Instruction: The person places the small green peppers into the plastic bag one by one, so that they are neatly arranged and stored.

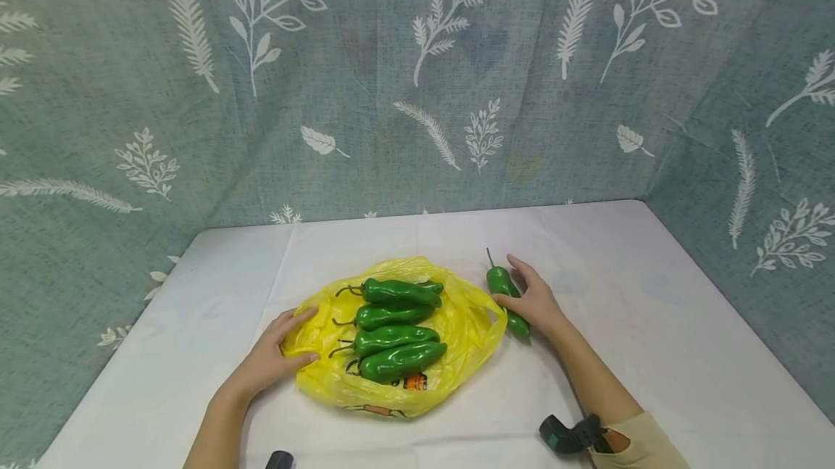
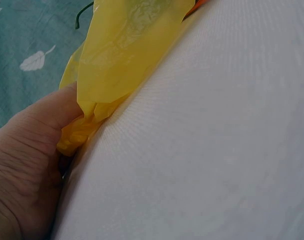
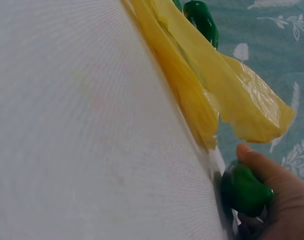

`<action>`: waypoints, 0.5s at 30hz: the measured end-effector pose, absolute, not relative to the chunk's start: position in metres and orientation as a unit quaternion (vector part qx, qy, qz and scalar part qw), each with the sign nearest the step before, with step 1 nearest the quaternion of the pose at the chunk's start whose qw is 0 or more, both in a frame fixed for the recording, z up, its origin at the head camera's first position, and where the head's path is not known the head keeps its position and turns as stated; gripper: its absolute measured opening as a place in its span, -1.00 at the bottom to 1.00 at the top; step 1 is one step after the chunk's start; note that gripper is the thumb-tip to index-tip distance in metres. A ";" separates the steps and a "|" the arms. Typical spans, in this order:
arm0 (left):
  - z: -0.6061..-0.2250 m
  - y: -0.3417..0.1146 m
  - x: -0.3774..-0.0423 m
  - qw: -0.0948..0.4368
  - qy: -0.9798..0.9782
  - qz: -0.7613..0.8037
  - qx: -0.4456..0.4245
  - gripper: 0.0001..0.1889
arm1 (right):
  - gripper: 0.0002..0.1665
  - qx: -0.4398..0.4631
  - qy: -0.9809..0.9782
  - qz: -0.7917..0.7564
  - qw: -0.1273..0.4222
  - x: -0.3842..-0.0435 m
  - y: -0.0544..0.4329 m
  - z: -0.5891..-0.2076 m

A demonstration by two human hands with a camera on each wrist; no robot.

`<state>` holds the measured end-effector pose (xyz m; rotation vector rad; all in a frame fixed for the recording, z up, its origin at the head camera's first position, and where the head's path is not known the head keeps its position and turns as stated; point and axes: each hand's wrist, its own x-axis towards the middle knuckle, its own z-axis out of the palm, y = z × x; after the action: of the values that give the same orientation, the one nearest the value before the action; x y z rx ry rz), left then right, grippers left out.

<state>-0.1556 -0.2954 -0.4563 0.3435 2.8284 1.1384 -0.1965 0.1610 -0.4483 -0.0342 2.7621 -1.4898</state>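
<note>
A yellow plastic bag (image 1: 466, 328) lies spread on the table, with several long green peppers (image 1: 401, 360) side by side on it, stems toward the left. At the bag's left edge, my left hand (image 1: 270, 353) holds the bunched plastic (image 2: 74, 135) between thumb and fingers. Just right of the bag, another green pepper (image 1: 499, 280) lies on the cloth, its stem pointing away. My right hand (image 1: 538, 306) grips this pepper around its middle, thumb on the bag side. In the right wrist view the thumb reaches over the pepper (image 3: 246, 192); the other fingers are mostly hidden.
A white cloth (image 1: 626, 280) covers the table. Behind it and along both sides hangs a green-blue curtain (image 1: 365, 34) with white leaf prints. The bag's loose right edge (image 3: 261, 120) stands up close to my right thumb. A dark wrist camera (image 1: 567, 434) sits on the right forearm.
</note>
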 end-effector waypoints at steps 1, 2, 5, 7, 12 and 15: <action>-0.456 -0.295 -0.156 0.037 0.921 0.371 0.111 -0.19 | 0.06 -0.009 0.882 -0.472 0.005 -0.197 0.161 -0.448; -0.456 -0.295 -0.156 0.038 0.921 0.371 0.110 -0.19 | 0.05 -0.006 0.881 -0.472 0.008 -0.197 0.161 -0.448; -0.456 -0.295 -0.156 0.040 0.921 0.372 0.106 -0.19 | 0.02 0.002 0.883 -0.468 0.017 -0.197 0.161 -0.448; -0.457 -0.296 -0.155 0.041 0.922 0.372 0.105 -0.19 | 0.00 0.009 0.883 -0.468 0.021 -0.198 0.161 -0.447; -0.457 -0.296 -0.156 0.040 0.921 0.372 0.107 -0.19 | 0.00 0.015 0.883 -0.468 0.023 -0.198 0.162 -0.447; -0.457 -0.296 -0.156 0.038 0.921 0.372 0.111 -0.19 | 0.00 0.019 0.882 -0.470 0.025 -0.199 0.162 -0.447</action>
<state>-0.1561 -0.2962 -0.4573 0.3393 2.8250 1.1421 -0.1989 0.1622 -0.4470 0.0597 2.7277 -1.4535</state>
